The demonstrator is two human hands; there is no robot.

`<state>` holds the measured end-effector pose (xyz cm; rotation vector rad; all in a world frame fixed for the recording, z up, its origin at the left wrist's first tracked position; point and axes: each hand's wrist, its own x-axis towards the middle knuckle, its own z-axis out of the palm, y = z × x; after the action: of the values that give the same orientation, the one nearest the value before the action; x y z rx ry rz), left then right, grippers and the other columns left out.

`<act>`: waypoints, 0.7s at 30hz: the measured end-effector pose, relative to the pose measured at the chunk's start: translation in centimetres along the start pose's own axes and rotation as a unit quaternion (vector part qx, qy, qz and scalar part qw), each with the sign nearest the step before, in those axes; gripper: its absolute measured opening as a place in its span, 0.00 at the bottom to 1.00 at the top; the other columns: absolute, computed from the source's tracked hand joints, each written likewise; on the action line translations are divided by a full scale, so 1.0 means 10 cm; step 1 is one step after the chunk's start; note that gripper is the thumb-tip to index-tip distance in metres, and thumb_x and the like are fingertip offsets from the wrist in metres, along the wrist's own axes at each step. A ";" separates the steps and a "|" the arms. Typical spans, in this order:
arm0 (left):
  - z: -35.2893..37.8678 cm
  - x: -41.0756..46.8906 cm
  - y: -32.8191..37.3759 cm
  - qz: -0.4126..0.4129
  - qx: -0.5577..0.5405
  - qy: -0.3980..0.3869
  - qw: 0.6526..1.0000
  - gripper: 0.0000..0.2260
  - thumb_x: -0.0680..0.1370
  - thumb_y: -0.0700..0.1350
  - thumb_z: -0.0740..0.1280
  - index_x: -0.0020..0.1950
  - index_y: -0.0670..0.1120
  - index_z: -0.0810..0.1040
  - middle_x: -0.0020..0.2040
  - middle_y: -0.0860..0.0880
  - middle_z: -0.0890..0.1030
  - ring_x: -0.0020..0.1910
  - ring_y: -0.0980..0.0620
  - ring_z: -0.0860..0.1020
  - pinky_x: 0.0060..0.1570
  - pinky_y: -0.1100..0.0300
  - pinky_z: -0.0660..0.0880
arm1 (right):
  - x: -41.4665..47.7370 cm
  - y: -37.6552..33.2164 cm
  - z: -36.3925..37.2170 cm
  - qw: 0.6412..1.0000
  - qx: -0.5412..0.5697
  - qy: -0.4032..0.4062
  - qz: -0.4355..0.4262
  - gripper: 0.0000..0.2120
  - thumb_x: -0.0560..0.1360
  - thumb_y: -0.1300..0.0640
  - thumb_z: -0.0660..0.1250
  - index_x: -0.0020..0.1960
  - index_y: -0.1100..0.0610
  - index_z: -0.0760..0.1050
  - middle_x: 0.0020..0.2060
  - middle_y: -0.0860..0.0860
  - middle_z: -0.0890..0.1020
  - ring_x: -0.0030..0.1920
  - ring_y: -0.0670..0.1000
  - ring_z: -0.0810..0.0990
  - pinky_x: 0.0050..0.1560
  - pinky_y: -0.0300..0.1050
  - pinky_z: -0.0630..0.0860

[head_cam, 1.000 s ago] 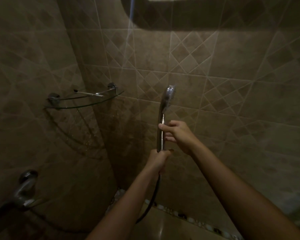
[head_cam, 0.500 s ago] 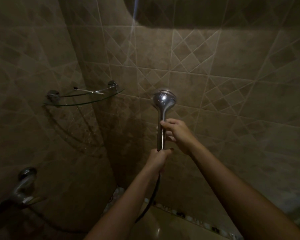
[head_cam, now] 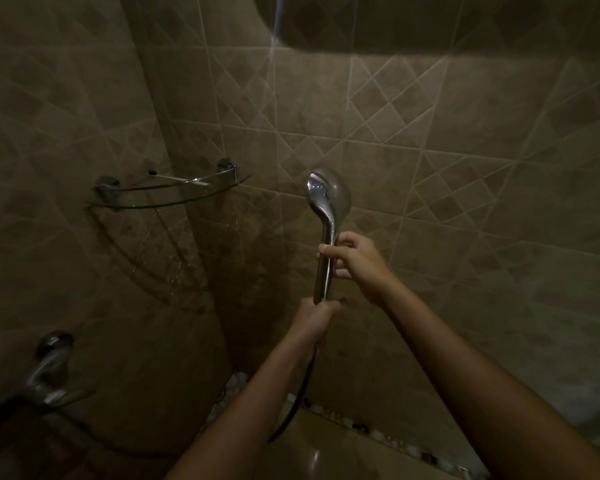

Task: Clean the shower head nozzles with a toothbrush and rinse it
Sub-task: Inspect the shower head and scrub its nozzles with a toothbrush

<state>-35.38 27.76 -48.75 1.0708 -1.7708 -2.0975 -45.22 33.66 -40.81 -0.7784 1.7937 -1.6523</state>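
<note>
Chrome shower head (head_cam: 327, 199) stands upright before me. My left hand (head_cam: 317, 318) grips its base; my right hand (head_cam: 355, 259) clasps the handle.

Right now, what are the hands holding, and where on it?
Both hold the shower head by its handle: the left hand grips the bottom end, the right hand the middle.

No text, brand, number or sign can be read in this dim picture. The chrome shower head (head_cam: 328, 199) shows only reflections, and the glass shelf (head_cam: 167, 202) and the wall tiles (head_cam: 430, 174) carry no legible mark. A small pale patch on the tap (head_cam: 47, 372) is too dark and too small to tell if it is a label.
</note>
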 end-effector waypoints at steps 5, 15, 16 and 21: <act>0.03 -0.04 0.05 -0.007 0.019 0.003 1.000 0.05 0.78 0.48 0.68 0.50 0.47 0.75 0.30 0.52 0.74 0.24 0.57 0.70 0.22 0.65 0.64 | -0.02 0.00 0.05 0.994 -0.087 0.040 -0.061 0.19 0.71 0.49 0.78 0.48 0.63 0.77 0.38 0.54 0.80 0.39 0.50 0.81 0.43 0.46 0.81; 0.06 -0.01 -0.01 0.002 0.032 0.020 0.999 0.14 0.77 0.49 0.69 0.59 0.44 0.73 0.32 0.50 0.73 0.26 0.55 0.69 0.24 0.63 0.64 | -0.06 -0.02 0.09 0.998 -0.034 0.015 -0.044 0.11 0.79 0.58 0.68 0.55 0.65 0.78 0.47 0.62 0.81 0.50 0.57 0.82 0.59 0.57 0.80; 0.07 -0.01 0.00 -0.003 0.029 0.023 0.999 0.16 0.77 0.50 0.70 0.59 0.45 0.71 0.34 0.49 0.75 0.28 0.54 0.71 0.24 0.63 0.64 | -0.08 -0.02 0.10 0.997 -0.045 0.020 -0.056 0.12 0.78 0.55 0.70 0.54 0.64 0.78 0.45 0.58 0.81 0.47 0.53 0.82 0.54 0.51 0.81; 0.06 -0.02 0.00 -0.001 0.031 0.026 0.999 0.12 0.76 0.50 0.70 0.53 0.47 0.71 0.38 0.48 0.76 0.34 0.51 0.75 0.30 0.60 0.71 | -0.09 -0.04 0.09 0.996 -0.060 0.023 -0.059 0.10 0.77 0.55 0.71 0.53 0.62 0.79 0.45 0.56 0.82 0.47 0.52 0.83 0.53 0.49 0.80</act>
<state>-35.56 28.33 -48.67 1.1336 -1.8211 -2.0100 -43.89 33.71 -40.48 -0.9239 1.9269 -1.6603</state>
